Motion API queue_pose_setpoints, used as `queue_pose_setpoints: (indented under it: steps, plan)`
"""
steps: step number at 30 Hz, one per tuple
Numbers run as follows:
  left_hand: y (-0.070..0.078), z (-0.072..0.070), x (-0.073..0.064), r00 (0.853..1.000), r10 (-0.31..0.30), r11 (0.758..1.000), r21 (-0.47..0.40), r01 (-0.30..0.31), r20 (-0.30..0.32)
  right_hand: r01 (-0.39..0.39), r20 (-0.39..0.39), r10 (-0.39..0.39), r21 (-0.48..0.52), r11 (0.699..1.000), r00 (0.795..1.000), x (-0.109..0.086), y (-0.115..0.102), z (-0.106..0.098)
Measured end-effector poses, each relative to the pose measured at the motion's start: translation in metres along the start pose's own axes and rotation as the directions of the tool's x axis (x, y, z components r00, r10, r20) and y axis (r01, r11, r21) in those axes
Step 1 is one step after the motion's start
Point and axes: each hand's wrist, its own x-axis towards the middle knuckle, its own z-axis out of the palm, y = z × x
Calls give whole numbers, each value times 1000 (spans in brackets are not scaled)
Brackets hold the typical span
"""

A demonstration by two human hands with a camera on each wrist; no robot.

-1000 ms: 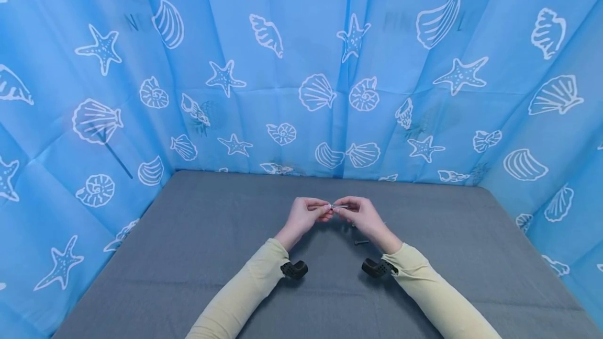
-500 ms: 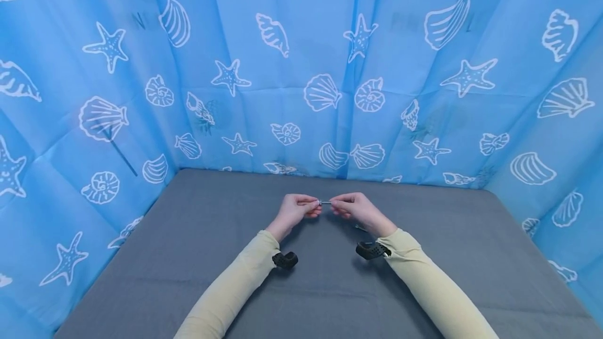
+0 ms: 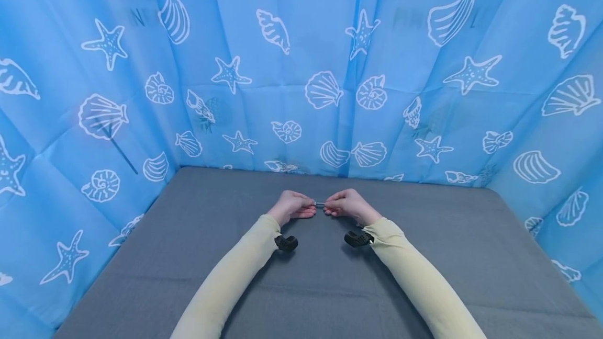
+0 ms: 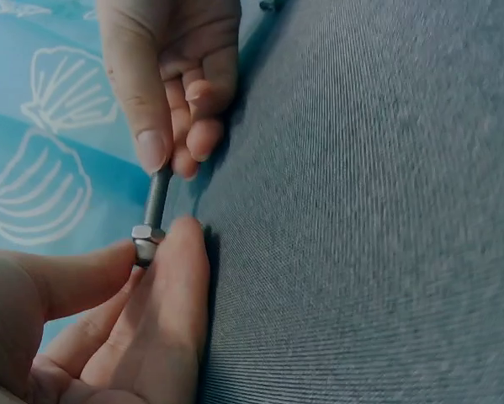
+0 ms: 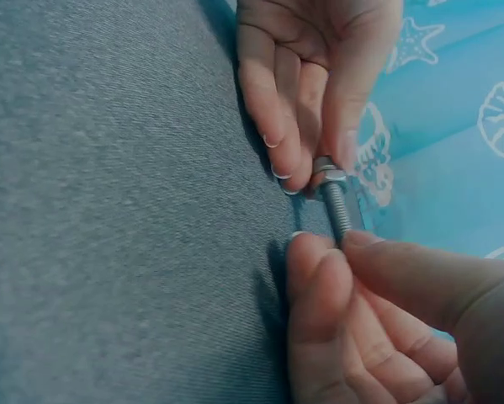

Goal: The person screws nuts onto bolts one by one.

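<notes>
A grey metal bolt [image 3: 319,203] lies roughly level between my two hands, just above the grey cloth. My left hand [image 3: 290,206] pinches its thicker end between thumb and fingers. A silver hex nut [image 4: 148,233] shows right at those fingertips, with another metal piece beyond it, partly covered; whether that piece is the bolt's head I cannot tell. My right hand [image 3: 347,205] pinches the other end of the threaded shank [image 5: 336,208] with thumb and forefinger. That tip is hidden in the right fingers. The remaining fingers of both hands curl loosely below.
A grey cloth-covered table [image 3: 320,286] spreads under both arms. Behind and at the sides hangs a blue curtain [image 3: 282,93] with white shells and starfish. A small dark object [image 4: 270,4] lies on the cloth past the right hand. Black wrist mounts [image 3: 286,243] stick out from the sleeves.
Both hands have shifted slightly left with the bolt, and the right hand has slid toward its far end, baring more shank. Loose screws by the right wrist are now hidden behind it.
</notes>
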Motion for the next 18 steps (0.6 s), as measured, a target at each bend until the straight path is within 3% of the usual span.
queue_pose_setpoints:
  steps: [7, 18]
  plan:
    - [1, -1, 6, 999, -41, 999, -3, 41, -9, -41, -19, 40, -69, 997, 999, 4, -5, 4]
    - [1, 5, 4, 999, 7, 998, 67, -4, -54, -45, -41, 42, -75, 996, 998, 3, -8, 6]
